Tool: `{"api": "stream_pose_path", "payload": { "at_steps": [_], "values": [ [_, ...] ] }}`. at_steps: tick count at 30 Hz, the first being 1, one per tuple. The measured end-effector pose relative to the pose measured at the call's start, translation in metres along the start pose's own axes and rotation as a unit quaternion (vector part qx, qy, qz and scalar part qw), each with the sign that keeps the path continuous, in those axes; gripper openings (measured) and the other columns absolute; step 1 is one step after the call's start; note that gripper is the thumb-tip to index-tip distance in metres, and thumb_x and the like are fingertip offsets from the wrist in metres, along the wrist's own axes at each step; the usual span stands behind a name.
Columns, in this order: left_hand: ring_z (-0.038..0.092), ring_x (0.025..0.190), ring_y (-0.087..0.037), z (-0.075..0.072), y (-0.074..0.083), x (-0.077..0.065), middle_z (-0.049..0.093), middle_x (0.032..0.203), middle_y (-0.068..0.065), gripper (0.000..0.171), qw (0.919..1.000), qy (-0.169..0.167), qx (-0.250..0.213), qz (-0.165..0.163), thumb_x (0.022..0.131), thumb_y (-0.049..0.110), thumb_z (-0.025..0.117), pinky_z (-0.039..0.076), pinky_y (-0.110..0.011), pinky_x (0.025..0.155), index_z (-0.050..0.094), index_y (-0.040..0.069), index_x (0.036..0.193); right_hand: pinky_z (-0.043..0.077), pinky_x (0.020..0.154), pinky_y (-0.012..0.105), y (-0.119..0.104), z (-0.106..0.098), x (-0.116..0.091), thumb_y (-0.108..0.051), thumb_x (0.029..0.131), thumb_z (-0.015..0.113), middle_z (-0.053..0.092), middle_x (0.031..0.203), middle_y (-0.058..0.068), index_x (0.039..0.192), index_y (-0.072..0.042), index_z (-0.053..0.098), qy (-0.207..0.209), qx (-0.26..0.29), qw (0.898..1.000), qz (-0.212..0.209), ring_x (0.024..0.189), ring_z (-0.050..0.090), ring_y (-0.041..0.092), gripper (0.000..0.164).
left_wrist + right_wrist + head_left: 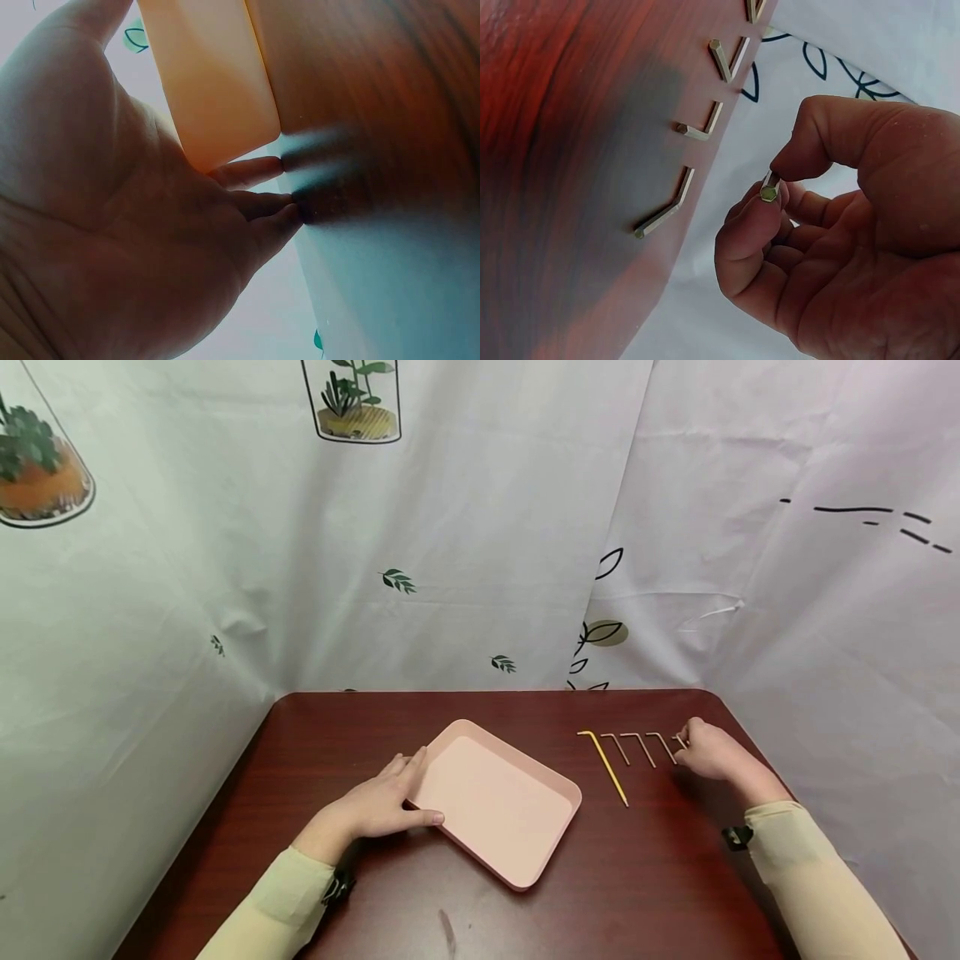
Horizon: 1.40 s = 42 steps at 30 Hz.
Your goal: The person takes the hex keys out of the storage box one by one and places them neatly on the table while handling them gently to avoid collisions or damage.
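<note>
A pink rectangular tray (498, 810) lies turned at an angle on the table. My left hand (378, 804) rests at its left corner, thumb at the near rim and fingers extended along the far side; in the left wrist view the fingertips reach the tabletop beside the tray wall (214, 75). At the table's right, my right hand (708, 750) pinches a small hex key (769, 192) between thumb and index finger, its six-sided end showing. Left of that hand, three short L-shaped hex keys (643, 750) and a longer yellow one (609, 772) lie in a row.
The dark red wooden table (600, 893) has rounded far corners. White printed cloth (465, 527) hangs behind it and along both sides, close to the right hand. A dark smear (447, 933) marks the tabletop near the front.
</note>
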<state>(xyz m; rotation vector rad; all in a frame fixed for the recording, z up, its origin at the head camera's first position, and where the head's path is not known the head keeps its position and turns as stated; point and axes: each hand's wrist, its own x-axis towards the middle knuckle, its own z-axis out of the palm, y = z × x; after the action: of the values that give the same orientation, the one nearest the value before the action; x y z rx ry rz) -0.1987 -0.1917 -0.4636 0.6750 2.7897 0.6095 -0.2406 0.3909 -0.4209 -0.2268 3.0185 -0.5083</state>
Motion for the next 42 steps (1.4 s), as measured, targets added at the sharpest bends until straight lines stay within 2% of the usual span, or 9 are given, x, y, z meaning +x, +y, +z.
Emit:
{"api": "stream_pose_path", "payload": {
  "at_steps": [6,14,18,20,24,31,34,42],
  "values": [
    [0.020,0.167,-0.050,-0.001,0.001,0.001,0.026,0.178,-0.030,0.128,1.0000,-0.002,0.001,-0.005,0.092,0.081,0.072,0.036,-0.068,0.124,0.016,0.004,0.178,0.054,0.077,0.052,0.005,0.000,0.001,-0.008,0.085,0.073,0.065,0.092,0.018,0.104,0.010,0.059,0.000,-0.001,1.000,0.004,0.081,0.063,0.033,0.030],
    [0.020,0.167,-0.050,0.000,0.000,0.000,0.026,0.179,-0.028,0.127,1.0000,0.000,-0.002,0.001,0.093,0.080,0.072,0.036,-0.066,0.125,0.017,0.003,0.178,0.045,0.071,0.042,0.011,-0.002,-0.001,-0.006,0.085,0.069,0.056,0.085,0.011,0.087,-0.003,0.051,-0.001,0.002,1.000,0.002,0.077,0.055,0.027,0.019],
    [0.020,0.167,-0.051,0.000,0.000,-0.001,0.026,0.180,-0.027,0.127,1.0000,0.000,-0.007,0.002,0.093,0.080,0.072,0.035,-0.066,0.126,0.017,0.003,0.178,0.037,0.066,0.037,0.016,0.000,-0.001,-0.004,0.082,0.066,0.045,0.073,0.001,0.076,-0.013,0.043,0.004,0.009,1.000,-0.008,0.068,0.043,0.019,0.025],
    [0.020,0.167,-0.051,0.000,0.001,-0.001,0.026,0.180,-0.027,0.127,1.0000,0.000,-0.007,0.002,0.093,0.080,0.072,0.035,-0.066,0.126,0.017,0.003,0.178,0.030,0.063,0.036,0.018,0.001,0.000,-0.003,0.081,0.063,0.034,0.067,-0.004,0.070,-0.019,0.037,0.004,0.014,1.000,-0.016,0.064,0.034,0.015,0.031],
    [0.020,0.167,-0.050,0.000,0.001,-0.001,0.026,0.180,-0.026,0.127,1.0000,0.000,-0.007,0.000,0.093,0.080,0.072,0.035,-0.066,0.126,0.017,0.003,0.178,0.025,0.060,0.033,0.023,0.003,0.001,-0.003,0.079,0.060,0.026,0.063,-0.010,0.064,-0.024,0.034,0.005,0.018,0.999,-0.030,0.061,0.026,0.011,0.037],
    [0.020,0.167,-0.050,-0.001,0.001,-0.001,0.025,0.180,-0.026,0.127,1.0000,-0.001,-0.006,-0.003,0.093,0.080,0.072,0.035,-0.065,0.126,0.017,0.004,0.178,0.024,0.061,0.034,0.028,0.002,0.003,-0.003,0.082,0.063,0.026,0.064,-0.010,0.066,-0.024,0.033,-0.003,0.019,1.000,-0.024,0.061,0.025,0.012,0.040],
    [0.020,0.167,-0.050,-0.001,0.001,-0.001,0.026,0.180,-0.026,0.127,1.0000,-0.001,-0.005,-0.002,0.093,0.080,0.072,0.035,-0.065,0.126,0.017,0.003,0.178,0.028,0.061,0.034,0.030,0.001,0.002,-0.004,0.084,0.066,0.031,0.063,-0.009,0.066,-0.023,0.036,-0.003,0.016,1.000,-0.024,0.060,0.030,0.012,0.040],
    [0.021,0.167,-0.050,-0.001,0.001,-0.001,0.026,0.180,-0.027,0.127,1.0000,-0.001,-0.004,0.000,0.093,0.080,0.072,0.035,-0.065,0.126,0.017,0.003,0.178,0.034,0.061,0.034,0.035,0.000,0.003,-0.006,0.081,0.069,0.042,0.059,-0.008,0.063,-0.021,0.043,0.005,0.009,1.000,-0.020,0.058,0.039,0.014,0.035]
  ]
}}
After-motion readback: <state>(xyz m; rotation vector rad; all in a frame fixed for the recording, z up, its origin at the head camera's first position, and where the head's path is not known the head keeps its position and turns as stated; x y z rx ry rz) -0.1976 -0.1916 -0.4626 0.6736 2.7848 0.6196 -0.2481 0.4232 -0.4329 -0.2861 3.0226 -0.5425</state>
